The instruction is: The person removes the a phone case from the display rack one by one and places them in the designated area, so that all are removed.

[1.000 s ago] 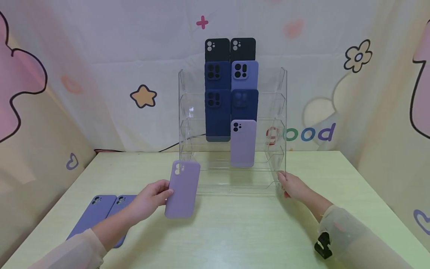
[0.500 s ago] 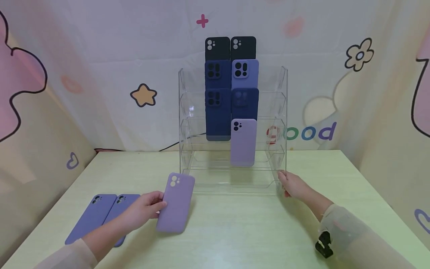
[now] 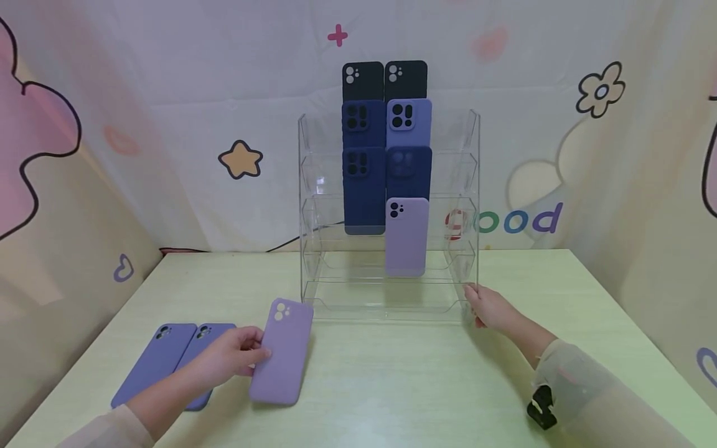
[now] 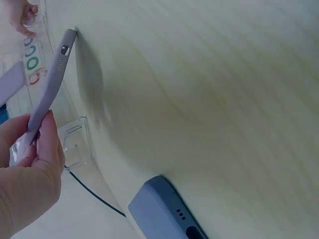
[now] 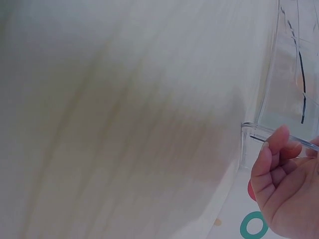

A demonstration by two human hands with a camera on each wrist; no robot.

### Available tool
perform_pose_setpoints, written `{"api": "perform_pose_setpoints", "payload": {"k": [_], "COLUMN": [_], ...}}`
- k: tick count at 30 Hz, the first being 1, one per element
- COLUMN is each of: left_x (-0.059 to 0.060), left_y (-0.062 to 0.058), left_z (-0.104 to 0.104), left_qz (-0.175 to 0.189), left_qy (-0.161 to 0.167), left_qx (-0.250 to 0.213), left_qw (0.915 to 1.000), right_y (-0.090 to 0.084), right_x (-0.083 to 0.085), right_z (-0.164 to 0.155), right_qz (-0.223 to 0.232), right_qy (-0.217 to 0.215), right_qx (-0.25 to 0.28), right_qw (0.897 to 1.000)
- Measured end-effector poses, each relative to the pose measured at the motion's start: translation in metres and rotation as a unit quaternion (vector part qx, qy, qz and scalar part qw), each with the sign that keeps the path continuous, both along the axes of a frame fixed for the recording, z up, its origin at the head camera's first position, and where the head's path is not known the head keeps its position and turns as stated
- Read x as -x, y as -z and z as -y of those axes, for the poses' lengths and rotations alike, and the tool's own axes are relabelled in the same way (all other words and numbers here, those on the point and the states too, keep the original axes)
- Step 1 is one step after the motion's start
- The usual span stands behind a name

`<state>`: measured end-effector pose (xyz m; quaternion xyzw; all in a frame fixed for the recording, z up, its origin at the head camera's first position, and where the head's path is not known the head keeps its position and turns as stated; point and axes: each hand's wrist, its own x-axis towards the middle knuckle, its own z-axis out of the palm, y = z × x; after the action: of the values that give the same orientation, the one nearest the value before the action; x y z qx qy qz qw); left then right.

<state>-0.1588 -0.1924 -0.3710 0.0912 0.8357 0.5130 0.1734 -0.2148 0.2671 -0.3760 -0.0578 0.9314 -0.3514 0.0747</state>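
Now the left hand (image 3: 235, 356) pinches a lilac case (image 3: 282, 351) above the desk (image 3: 392, 386); the right hand (image 3: 488, 308) grips the acrylic rack (image 3: 459, 186), seven cases left.

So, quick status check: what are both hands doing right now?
Left hand grips lilac phone case, low over table. Right hand holds clear display rack at its corner. Two blue cases lie beside the left hand.

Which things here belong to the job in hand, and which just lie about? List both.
In the job: lilac phone case held by left hand; clear display rack steadied by right hand; cases standing in rack.
Lying about: two blue cases on table; black cable.
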Motion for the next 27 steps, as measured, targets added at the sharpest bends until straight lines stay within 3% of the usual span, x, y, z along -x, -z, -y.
{"api": "perform_pose_setpoints", "payload": {"k": [4,10,17,27], "left_x": [-0.0017,-0.0055,-0.0073,-0.0101], "left_y": [0.0006,0.0021,0.0065,0.0074], "left_z": [0.0017,0.0048,0.0054,0.0050], "left_qz": [-0.002,-0.021,-0.020,-0.035], "left_qy": [-0.030,-0.023,-0.055,-0.070], "left_qx": [0.039,0.079,0.125,0.187], "left_qw": [0.9988,0.9964,0.9905,0.9793], "right_y": [0.0002,0.0011,0.0034,0.0029], "right_x": [0.0005,0.0009,0.0006,0.0010], "right_z": [-0.0001,0.0001,-0.0016,-0.0004], "right_qz": [-0.008,-0.005,-0.009,-0.018], "right_qy": [-0.002,-0.004,-0.003,-0.003], "right_qx": [-0.001,-0.004,-0.002,0.001], "right_qw": [1.000,1.000,1.000,1.000]}}
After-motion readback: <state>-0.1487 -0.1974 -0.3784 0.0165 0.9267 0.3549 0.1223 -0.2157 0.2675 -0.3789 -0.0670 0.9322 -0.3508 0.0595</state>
